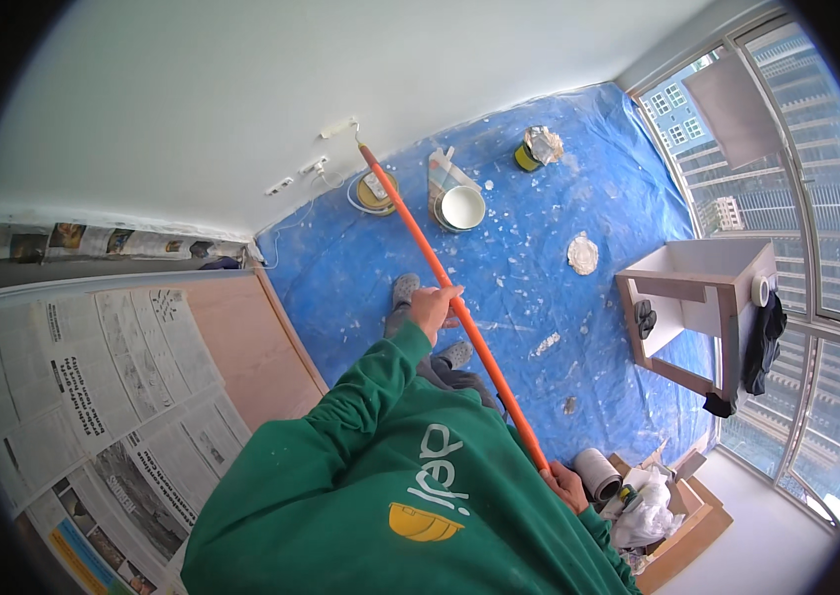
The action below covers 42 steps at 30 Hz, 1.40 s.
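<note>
Two hands hold one orange pole (pixel 492 372): the left hand (pixel 437 313) clasps it near mid-length, the right hand (pixel 566 486) near its lower end, each grip wrapped round the shaft. The white roller (pixel 338 128) sits low at the wall (pixel 192 109), above the outlets (pixel 279 185); contact is unconfirmed. Rolling appears under way; the wall reads uniformly pale, so coated and remaining areas cannot be separated. White-spotted blue sheeting (pixel 529 263) lies underfoot, bearing a white bucket (pixel 443 220). Newspaper (pixel 122 416) lies at left; windows (pixel 816 248) line the right.

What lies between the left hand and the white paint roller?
The head view shows a stretch of orange pole, then the thin frame carrying the roller.
</note>
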Each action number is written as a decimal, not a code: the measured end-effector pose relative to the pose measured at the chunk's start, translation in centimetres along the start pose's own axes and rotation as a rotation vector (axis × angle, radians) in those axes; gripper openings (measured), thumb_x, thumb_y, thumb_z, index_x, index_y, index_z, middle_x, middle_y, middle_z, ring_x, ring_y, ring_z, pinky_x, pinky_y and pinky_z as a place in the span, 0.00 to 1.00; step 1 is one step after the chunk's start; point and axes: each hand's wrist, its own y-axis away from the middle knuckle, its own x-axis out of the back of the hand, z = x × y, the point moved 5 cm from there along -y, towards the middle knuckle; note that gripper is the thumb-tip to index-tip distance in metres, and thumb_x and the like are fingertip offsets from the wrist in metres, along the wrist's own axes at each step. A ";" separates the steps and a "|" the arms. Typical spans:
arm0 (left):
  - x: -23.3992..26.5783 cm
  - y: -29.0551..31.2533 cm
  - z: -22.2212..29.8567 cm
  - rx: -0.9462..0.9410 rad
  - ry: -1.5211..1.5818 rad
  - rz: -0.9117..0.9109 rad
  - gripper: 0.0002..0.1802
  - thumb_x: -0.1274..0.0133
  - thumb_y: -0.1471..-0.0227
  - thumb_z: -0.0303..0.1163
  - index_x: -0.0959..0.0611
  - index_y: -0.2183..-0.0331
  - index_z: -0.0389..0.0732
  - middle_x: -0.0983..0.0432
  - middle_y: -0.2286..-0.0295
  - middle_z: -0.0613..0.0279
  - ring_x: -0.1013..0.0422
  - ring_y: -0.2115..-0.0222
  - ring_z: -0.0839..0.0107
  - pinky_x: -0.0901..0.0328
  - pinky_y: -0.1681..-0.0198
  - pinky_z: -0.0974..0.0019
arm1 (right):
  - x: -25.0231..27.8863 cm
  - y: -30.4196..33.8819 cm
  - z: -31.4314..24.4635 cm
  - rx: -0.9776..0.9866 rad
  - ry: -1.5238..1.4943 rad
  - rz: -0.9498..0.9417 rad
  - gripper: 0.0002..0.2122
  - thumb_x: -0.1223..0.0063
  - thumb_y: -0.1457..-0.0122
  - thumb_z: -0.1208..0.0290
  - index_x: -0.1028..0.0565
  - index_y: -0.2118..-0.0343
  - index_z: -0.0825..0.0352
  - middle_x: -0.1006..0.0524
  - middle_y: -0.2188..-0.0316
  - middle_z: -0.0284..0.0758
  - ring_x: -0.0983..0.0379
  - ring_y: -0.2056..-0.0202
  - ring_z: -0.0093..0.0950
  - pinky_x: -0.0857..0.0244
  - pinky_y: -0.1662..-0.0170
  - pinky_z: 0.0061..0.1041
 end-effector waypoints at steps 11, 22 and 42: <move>-2.3 4.6 -2.7 -0.039 -0.026 -0.047 0.13 0.47 0.54 0.36 0.23 0.71 0.35 0.24 0.74 0.58 0.26 0.76 0.70 0.32 0.74 0.68 | 1.5 5.1 1.4 0.030 -0.042 0.030 0.15 0.55 0.39 0.61 0.28 0.65 0.71 0.33 0.80 0.31 0.39 0.75 0.18 0.42 0.72 0.23; -0.8 4.6 -0.1 -0.034 -0.034 -0.045 0.14 0.46 0.54 0.37 0.24 0.69 0.37 0.25 0.74 0.62 0.26 0.73 0.71 0.32 0.72 0.67 | 0.3 3.3 1.5 0.075 -0.056 0.001 0.16 0.57 0.38 0.60 0.29 0.63 0.71 0.33 0.80 0.34 0.39 0.75 0.19 0.41 0.71 0.24; 3.9 -4.6 1.0 0.033 -0.007 -0.016 0.15 0.47 0.52 0.35 0.27 0.66 0.35 0.24 0.73 0.54 0.24 0.74 0.62 0.30 0.73 0.63 | -2.0 -1.9 -6.8 0.017 0.169 0.033 0.17 0.57 0.39 0.57 0.28 0.63 0.69 0.29 0.79 0.44 0.30 0.75 0.31 0.38 0.70 0.31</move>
